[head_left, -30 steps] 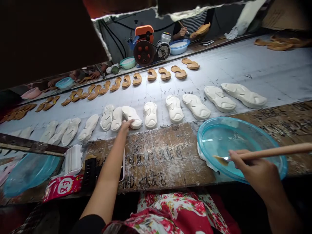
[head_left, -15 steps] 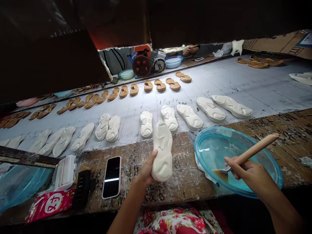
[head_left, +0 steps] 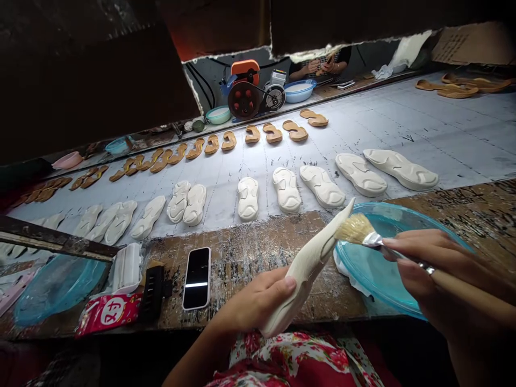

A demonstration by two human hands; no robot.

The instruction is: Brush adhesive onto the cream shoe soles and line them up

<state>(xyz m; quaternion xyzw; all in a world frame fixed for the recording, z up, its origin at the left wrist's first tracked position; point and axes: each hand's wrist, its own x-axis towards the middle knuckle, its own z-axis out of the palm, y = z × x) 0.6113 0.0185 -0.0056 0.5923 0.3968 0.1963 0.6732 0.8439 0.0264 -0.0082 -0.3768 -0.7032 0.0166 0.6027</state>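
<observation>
My left hand [head_left: 262, 298] is closed around a white shoe sole [head_left: 306, 263], tilted on its side above the bench's front edge, its tip up and to the right. In my right hand [head_left: 427, 263] is a paintbrush [head_left: 358, 230] with pale bristles, a metal ferrule and a wooden handle. The bristles touch the sole near its raised end. Behind and below the brush stands a round blue basin [head_left: 374, 279] of bluish liquid, partly hidden by my right hand.
White soles [head_left: 248, 198] line the near side of a pale conveyor belt [head_left: 226, 185]; brown soles [head_left: 228, 141] line the far side. A phone [head_left: 197, 279], a red packet [head_left: 108, 314] and a white box [head_left: 127, 269] lie at left. Across the belt are a motor [head_left: 275, 97] and a person's hands [head_left: 322, 65].
The brush has come up out of the basin onto the sole. My left hand has tipped the sole from facing me onto its side, leaning right. The view has shifted slightly.
</observation>
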